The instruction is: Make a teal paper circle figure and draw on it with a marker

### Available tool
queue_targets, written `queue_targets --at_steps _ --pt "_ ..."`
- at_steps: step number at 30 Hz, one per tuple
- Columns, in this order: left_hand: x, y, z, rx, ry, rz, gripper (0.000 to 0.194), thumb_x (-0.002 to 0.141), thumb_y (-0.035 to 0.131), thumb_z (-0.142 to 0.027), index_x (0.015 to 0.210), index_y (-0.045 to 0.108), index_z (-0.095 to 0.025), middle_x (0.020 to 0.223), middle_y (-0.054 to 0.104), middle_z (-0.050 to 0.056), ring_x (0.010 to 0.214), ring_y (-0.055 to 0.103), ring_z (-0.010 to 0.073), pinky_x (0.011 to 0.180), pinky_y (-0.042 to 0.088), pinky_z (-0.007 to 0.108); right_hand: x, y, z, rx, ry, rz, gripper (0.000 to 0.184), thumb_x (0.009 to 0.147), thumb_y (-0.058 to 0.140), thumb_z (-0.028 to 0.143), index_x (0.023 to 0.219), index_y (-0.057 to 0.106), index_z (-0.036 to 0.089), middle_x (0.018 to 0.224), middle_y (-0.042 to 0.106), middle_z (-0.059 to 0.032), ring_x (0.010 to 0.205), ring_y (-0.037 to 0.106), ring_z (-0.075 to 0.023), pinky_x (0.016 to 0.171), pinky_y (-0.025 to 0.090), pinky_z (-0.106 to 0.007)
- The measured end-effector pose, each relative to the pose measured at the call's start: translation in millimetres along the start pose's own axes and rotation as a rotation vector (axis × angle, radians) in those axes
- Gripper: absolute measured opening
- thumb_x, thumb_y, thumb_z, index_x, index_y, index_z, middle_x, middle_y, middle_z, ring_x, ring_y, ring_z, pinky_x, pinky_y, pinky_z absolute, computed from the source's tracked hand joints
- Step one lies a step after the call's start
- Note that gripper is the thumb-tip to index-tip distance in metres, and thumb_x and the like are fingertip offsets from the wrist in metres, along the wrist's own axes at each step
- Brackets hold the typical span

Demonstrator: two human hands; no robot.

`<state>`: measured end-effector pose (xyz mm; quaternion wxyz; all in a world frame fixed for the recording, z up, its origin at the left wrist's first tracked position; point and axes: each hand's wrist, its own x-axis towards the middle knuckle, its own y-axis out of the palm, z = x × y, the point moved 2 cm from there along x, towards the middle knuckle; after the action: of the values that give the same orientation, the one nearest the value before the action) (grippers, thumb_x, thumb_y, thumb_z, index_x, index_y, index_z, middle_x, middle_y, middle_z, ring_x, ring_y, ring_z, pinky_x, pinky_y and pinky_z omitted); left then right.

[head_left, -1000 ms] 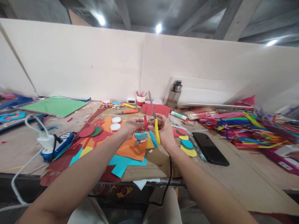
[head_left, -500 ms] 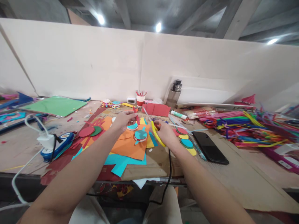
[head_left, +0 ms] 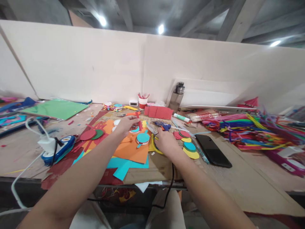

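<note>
- Beyond the blue-topped disc (head_left: 143, 138), the left hand (head_left: 127, 125) pinches a red strip (head_left: 140, 122).
- The scissors (head_left: 153, 145), raised a second ago, are now lowered right of the disc; cutting seems paused.
- Right hand (head_left: 165, 142) beside their handles; grip: cannot tell.

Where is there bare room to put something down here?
Bare cardboard borders the near side of the black phone; a smaller patch separates the blue paper from the black cable. Crowded: around the left hand and right hand, and at the colourful craft stems.
</note>
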<state>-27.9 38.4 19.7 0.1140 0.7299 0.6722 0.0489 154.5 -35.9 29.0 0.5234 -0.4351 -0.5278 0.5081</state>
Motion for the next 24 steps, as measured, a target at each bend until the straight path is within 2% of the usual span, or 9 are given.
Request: queue_targets --at_steps 6,8,10,13,15,17,22,24 --pt "-4.1 6.9 2.1 -0.055 -0.053 0.06 0.017 0.069 0.074 -0.016 0.075 0.059 -0.012 0.065 0.068 0.003 0.053 0.061 0.0091 0.048 0.044 0.017 -7.9 -6.0 2.9 -0.088 -0.017 0.072 0.021 0.082 0.059 0.024 0.099 0.065 0.013 0.1 0.071 -0.0205 0.091 0.069 -0.0329 0.071 0.049 -0.038" --pt "-7.1 10.3 1.8 -0.09 -0.088 0.082 0.014 0.07 0.073 -0.014 0.075 0.06 -0.012 0.066 0.068 0.004 0.053 0.061 0.0088 0.049 0.045 0.017 -8.4 -8.7 0.9 -0.086 -0.03 0.057 0.02 0.083 0.06 0.027 0.097 0.067 0.013 0.096 0.071 -0.0197 0.09 0.069 -0.0322 0.072 0.049 -0.038" --pt "-9.5 13.4 2.1 -0.119 -0.125 0.099 0.012 0.072 0.072 -0.012 0.074 0.061 -0.011 0.067 0.068 0.005 0.054 0.062 0.0086 0.049 0.045 0.017 -6.7 -12.1 -0.5 -0.003 -0.079 -0.052 0.022 0.086 0.058 0.028 0.103 0.066 0.015 0.097 0.07 -0.017 0.09 0.067 -0.0293 0.073 0.048 -0.037" --pt "-11.2 16.9 4.1 -0.155 -0.177 0.116 0.009 0.073 0.072 -0.011 0.075 0.063 -0.011 0.068 0.069 0.005 0.058 0.064 0.0099 0.049 0.046 0.017 -1.5 -14.3 0.5 0.343 -0.244 -0.272 0.032 0.085 0.061 0.021 0.117 0.06 0.02 0.107 0.065 -0.0106 0.088 0.063 -0.0204 0.075 0.048 -0.032" --pt "-11.9 18.6 6.0 -0.178 -0.2 0.12 0.009 0.073 0.073 -0.01 0.076 0.065 -0.011 0.07 0.069 0.006 0.06 0.066 0.0107 0.051 0.047 0.017 2.3 -11.9 2.5 0.566 -0.336 -0.353 0.044 0.078 0.065 0.014 0.121 0.057 0.021 0.11 0.06 -0.0084 0.085 0.059 -0.0166 0.075 0.048 -0.029" --pt "-13.0 20.5 7.7 -0.187 -0.213 0.129 0.008 0.074 0.072 -0.01 0.079 0.065 -0.011 0.072 0.07 0.006 0.061 0.066 0.0108 0.053 0.049 0.018 5.1 -8.5 4.8 0.671 -0.384 -0.403 0.046 0.075 0.068 0.01 0.118 0.057 0.019 0.107 0.057 -0.0072 0.085 0.056 -0.0159 0.076 0.048 -0.029" --pt "-17.7 26.4 8.4 -0.18 -0.217 0.192 0.007 0.075 0.07 -0.009 0.076 0.063 -0.01 0.066 0.067 0.004 0.053 0.062 0.009 0.05 0.048 0.018 5.8 -7.1 8.6 0.75 -0.474 -0.48 0.016 0.077 0.062 0.008 0.088 0.065 0.02 0.091 0.054 -0.0036 0.086 0.054 -0.0163 0.076 0.046 -0.028" --pt "-19.0 27.6 7.7 -0.195 -0.224 0.183 0.01 0.075 0.07 -0.008 0.072 0.061 -0.011 0.062 0.065 0.002 0.05 0.06 0.0078 0.049 0.048 0.017 5.1 -8.4 8.8 0.765 -0.494 -0.482 0.01 0.081 0.062 0.012 0.082 0.065 0.021 0.088 0.054 -0.0033 0.086 0.054 -0.0168 0.076 0.046 -0.029"
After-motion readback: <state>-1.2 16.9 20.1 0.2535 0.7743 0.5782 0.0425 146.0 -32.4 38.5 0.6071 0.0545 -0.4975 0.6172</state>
